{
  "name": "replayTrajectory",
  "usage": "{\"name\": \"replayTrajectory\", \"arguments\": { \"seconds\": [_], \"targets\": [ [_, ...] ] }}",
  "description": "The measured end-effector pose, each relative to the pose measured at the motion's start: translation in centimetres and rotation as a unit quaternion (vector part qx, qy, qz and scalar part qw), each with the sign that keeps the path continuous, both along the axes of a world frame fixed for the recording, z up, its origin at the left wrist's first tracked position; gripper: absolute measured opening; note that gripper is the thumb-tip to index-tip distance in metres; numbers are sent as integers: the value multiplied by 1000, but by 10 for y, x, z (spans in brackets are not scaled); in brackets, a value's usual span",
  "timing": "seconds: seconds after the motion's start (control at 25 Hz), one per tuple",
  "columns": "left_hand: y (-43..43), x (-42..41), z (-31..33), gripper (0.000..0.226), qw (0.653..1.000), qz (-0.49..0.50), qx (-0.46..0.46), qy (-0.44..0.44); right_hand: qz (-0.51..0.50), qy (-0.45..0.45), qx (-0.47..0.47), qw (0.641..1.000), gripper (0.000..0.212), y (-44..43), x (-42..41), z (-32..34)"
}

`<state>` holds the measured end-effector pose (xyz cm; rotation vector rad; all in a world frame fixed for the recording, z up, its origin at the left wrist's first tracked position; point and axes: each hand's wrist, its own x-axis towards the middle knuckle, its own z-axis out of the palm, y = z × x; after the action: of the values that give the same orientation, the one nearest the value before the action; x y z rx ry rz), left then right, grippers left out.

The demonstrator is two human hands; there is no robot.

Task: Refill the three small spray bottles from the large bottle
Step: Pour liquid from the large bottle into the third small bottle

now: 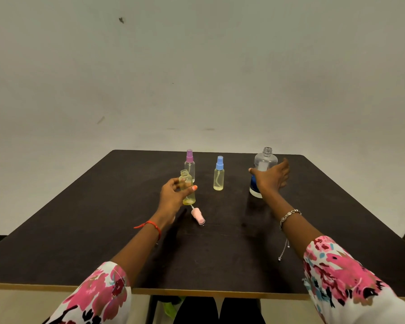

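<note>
1. The bench [103, 230] is a dark square top with every task item toward its far half and the near half bare.
2. The large bottle [263, 163] stands upright at the far right, uncapped, its threaded neck open, with clear liquid inside and a blue label low down. The right hand [270, 177] is against its near side with thumb and fingers spread round the body; whether that grip has closed tight cannot be told from this view.
3. The left hand [172, 195] has its grip closed on the uncapped spray bottle [187, 189], holding it upright left of centre with its base at or just above the bench. It holds a little yellowish liquid near the bottom.
4. The blue-capped spray bottle [218, 174] stands in the middle and the purple-capped spray bottle [189, 163] behind the held one, both with caps on.
5. The pink spray cap [198, 216] lies on its side just in front of the held bottle, its dip tube pointing away.
6. Judged step: the first refill, just before pouring. Next, the large bottle must be lifted, brought over the small open neck and tipped slowly, because the mouth is narrow and spills are likely.
</note>
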<state>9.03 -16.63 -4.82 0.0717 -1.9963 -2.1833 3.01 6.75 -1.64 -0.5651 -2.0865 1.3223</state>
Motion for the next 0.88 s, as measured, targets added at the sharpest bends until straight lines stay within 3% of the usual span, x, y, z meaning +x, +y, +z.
{"name": "replayTrajectory", "arguments": {
  "seconds": [0.28, 0.44, 0.64, 0.88],
  "targets": [
    [-1, 2, 3, 41, 1000, 0, 0, -1, 51, -3, -30, 998, 67, 7, -5, -8],
    [-1, 3, 2, 38, 1000, -4, 5, 2, 53, 33, -51, 997, 65, 9, 1, -7],
    [-2, 0, 5, 38, 1000, 1, -10, 26, 113, 124, 47, 985, 71, 4, 11, 19],
    [6, -1, 21, 51, 998, -16, -28, 48, 240, 186, 177, 936, 77, -16, 27, 55]
  ]
}}
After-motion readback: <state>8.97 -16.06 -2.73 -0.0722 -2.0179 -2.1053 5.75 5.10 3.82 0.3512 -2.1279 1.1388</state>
